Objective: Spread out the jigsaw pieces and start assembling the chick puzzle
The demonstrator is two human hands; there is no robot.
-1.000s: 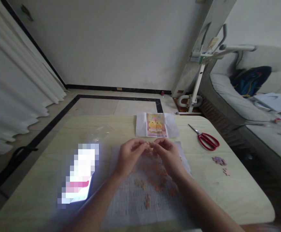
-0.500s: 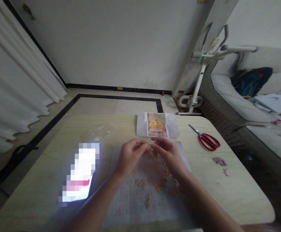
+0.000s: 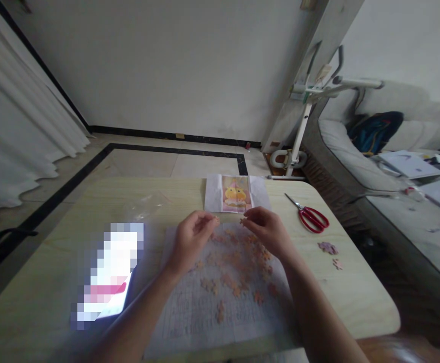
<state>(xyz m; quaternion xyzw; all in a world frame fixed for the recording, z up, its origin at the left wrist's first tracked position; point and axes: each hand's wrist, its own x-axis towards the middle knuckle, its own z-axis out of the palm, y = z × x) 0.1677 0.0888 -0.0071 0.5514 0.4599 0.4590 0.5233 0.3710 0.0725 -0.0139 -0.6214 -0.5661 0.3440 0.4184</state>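
Note:
My left hand (image 3: 191, 237) and my right hand (image 3: 267, 229) hover above a gridded paper sheet (image 3: 189, 317) on the wooden table (image 3: 46, 282). Each hand pinches a small orange puzzle piece at its fingertips, a short gap between them. Several loose orange puzzle pieces (image 3: 238, 272) lie scattered on the sheet under and in front of the hands. Just beyond the hands lies a reference picture (image 3: 236, 194) of a yellow chick on pink.
Red-handled scissors (image 3: 311, 218) lie at the right of the table, with a few joined pink pieces (image 3: 328, 248) nearer its right edge. A lit phone (image 3: 108, 272) rests at the left, a clear plastic bag (image 3: 148, 204) behind it. A sofa (image 3: 360, 156) and exercise machine (image 3: 303, 116) stand to the right.
My hands have moved apart, each keeping a piece; a second ago their fingertips met over the pile. The view has shifted slightly, showing more scattered pieces.

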